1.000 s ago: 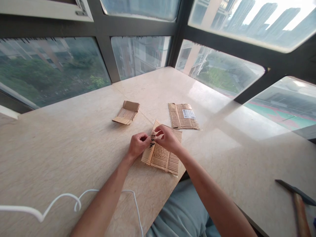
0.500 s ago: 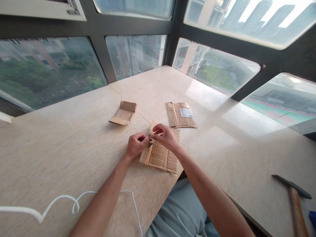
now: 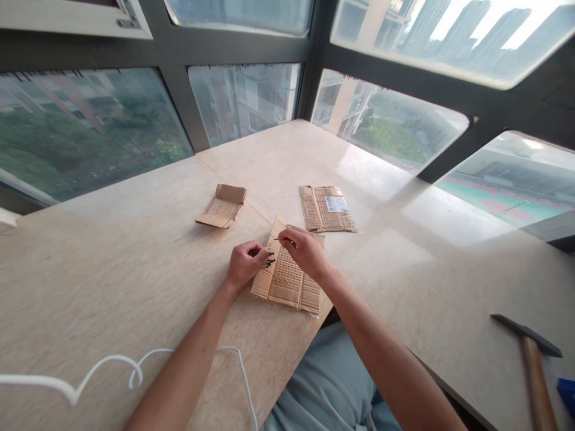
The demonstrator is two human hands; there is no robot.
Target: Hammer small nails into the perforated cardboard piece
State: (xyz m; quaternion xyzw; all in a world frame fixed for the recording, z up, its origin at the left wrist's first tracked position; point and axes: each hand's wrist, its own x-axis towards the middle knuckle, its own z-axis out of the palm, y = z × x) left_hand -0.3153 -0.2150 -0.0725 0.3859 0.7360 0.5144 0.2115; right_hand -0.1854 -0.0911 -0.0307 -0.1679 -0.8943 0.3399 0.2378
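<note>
A piece of corrugated cardboard (image 3: 287, 281) dotted with rows of small holes lies near the counter's front edge. My left hand (image 3: 242, 263) is closed in a loose fist at the cardboard's left edge, holding a bunch of small black nails (image 3: 269, 260). Just to the right, my right hand (image 3: 303, 248) pinches one thin nail (image 3: 277, 239) above the cardboard's upper part.
A folded cardboard scrap (image 3: 222, 206) lies to the back left and a perforated piece with a white label (image 3: 327, 208) to the back right. A white cable (image 3: 130, 371) loops at the front left. A wooden-handled hammer (image 3: 530, 353) rests at the far right on the marble counter (image 3: 135, 263).
My right hand has drawn away from the left hand's bunch, holding a single nail, and moved slightly up over the cardboard. The left hand stays in place.
</note>
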